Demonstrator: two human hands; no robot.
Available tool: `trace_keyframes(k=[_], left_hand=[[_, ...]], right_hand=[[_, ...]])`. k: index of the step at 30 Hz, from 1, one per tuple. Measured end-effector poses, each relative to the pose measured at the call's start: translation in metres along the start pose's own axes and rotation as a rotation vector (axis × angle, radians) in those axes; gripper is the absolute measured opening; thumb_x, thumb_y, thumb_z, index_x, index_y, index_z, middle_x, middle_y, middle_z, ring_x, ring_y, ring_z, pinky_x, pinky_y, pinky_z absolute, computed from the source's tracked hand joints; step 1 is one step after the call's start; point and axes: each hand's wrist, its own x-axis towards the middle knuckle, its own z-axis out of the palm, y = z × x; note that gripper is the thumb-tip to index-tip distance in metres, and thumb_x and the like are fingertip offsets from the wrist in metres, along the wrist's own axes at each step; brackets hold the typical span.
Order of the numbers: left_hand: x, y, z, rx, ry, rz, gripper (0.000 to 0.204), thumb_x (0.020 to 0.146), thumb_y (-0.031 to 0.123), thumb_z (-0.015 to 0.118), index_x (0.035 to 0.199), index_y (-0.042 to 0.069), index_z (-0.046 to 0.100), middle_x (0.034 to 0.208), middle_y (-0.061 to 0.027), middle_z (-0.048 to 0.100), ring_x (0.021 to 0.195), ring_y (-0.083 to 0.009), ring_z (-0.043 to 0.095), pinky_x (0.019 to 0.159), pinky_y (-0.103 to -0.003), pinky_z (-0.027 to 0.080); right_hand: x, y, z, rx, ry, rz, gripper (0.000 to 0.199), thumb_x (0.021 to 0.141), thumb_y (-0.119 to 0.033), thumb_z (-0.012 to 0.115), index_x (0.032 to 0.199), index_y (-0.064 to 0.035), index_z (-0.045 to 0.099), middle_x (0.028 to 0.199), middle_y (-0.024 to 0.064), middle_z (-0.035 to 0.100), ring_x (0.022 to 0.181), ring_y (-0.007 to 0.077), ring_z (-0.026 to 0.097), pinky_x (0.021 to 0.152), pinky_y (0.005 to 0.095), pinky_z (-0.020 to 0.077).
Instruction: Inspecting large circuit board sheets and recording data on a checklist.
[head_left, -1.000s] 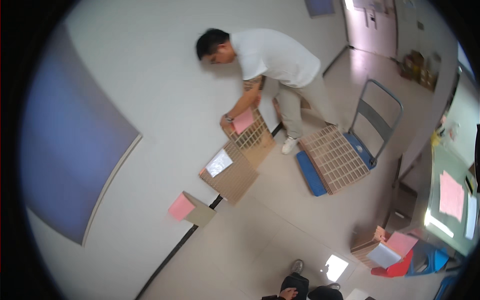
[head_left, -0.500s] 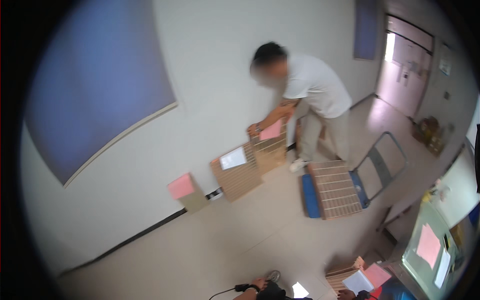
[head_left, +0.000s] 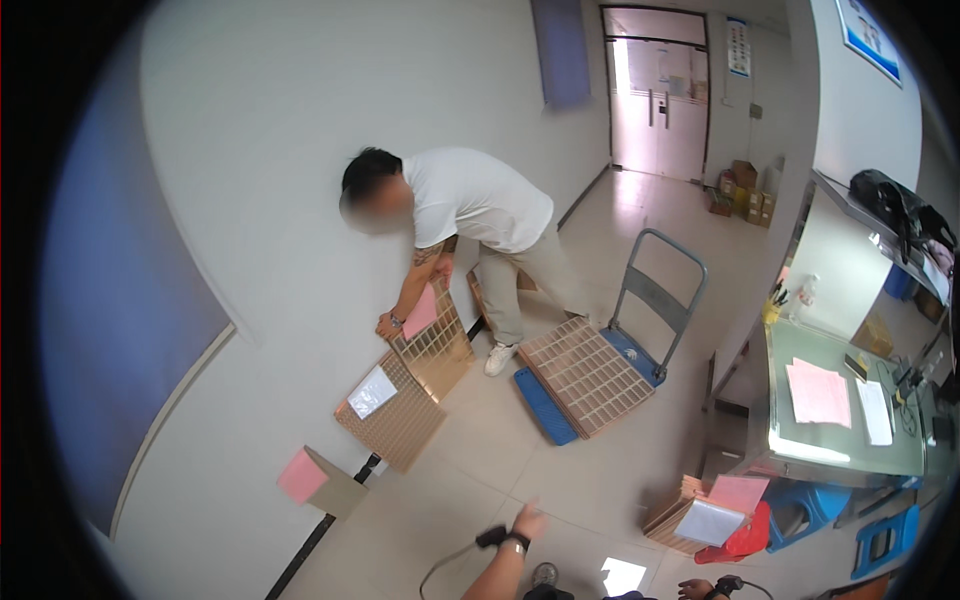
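My left hand reaches forward over the tiled floor, blurred, with thumb and fingers apart and nothing in it. A dark strap and cable ring its wrist. At the lower edge my right hand, partly cut off, is empty with its fingers loosely apart. Nearest to it is a stack of brown slatted panels topped by a white sheet and a pink sheet. Neither hand touches the stack.
A co-worker bends over a gridded panel against the wall. Beside it leans another panel. A flat trolley bears a gridded panel. At right are a glass-topped desk and blue stools.
My view has swung to the right, so the desk and stools show more fully. My left hand has stretched forward from my lap. The co-worker still holds the gridded panel.
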Motion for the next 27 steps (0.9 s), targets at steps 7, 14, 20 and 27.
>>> trace_keyframes(k=[7, 14, 20, 27], left_hand=[[0.01, 0.282, -0.005, 0.001, -0.006, 0.288, 0.063, 0.09, 0.014, 0.046, 0.145, 0.017, 0.015, 0.082, -0.0131, 0.068, 0.056, -0.017, 0.063, 0.047, -0.027, 0.048], [0.021, 0.332, 0.001, 0.051, -0.073, 0.237, 0.067, 0.092, 0.016, 0.043, 0.146, 0.02, 0.004, 0.089, -0.0144, 0.067, 0.064, -0.018, 0.064, 0.057, -0.028, 0.05], [0.016, 0.324, 0.009, 0.01, -0.073, 0.192, 0.068, 0.09, 0.015, 0.044, 0.146, 0.026, 0.007, 0.089, -0.0138, 0.067, 0.065, -0.0191, 0.065, 0.058, -0.03, 0.049], [0.013, 0.308, 0.007, -0.041, -0.091, 0.173, 0.066, 0.09, 0.014, 0.044, 0.145, 0.024, 0.01, 0.089, -0.0138, 0.066, 0.064, -0.0177, 0.063, 0.057, -0.03, 0.048]], right_hand=[[-0.048, 0.057, 0.011, 0.114, 0.143, 0.003, 0.036, 0.089, -0.011, 0.049, 0.124, -0.0019, 0.048, 0.105, 0.0234, 0.056, 0.088, 0.0378, 0.058, 0.077, 0.0499, 0.0499], [-0.065, 0.098, 0.023, 0.144, 0.202, -0.028, 0.036, 0.089, -0.007, 0.048, 0.126, -0.012, 0.049, 0.107, 0.017, 0.056, 0.092, 0.0338, 0.058, 0.072, 0.0547, 0.0489], [-0.074, 0.107, 0.04, 0.261, 0.197, 0.033, 0.033, 0.091, -0.009, 0.046, 0.124, -0.0117, 0.05, 0.104, 0.0145, 0.059, 0.086, 0.0294, 0.061, 0.065, 0.0473, 0.051], [-0.091, 0.083, 0.057, 0.066, 0.262, 0.009, 0.032, 0.091, -0.011, 0.046, 0.123, -0.0128, 0.052, 0.098, 0.01, 0.063, 0.079, 0.0224, 0.063, 0.06, 0.0358, 0.0514]])
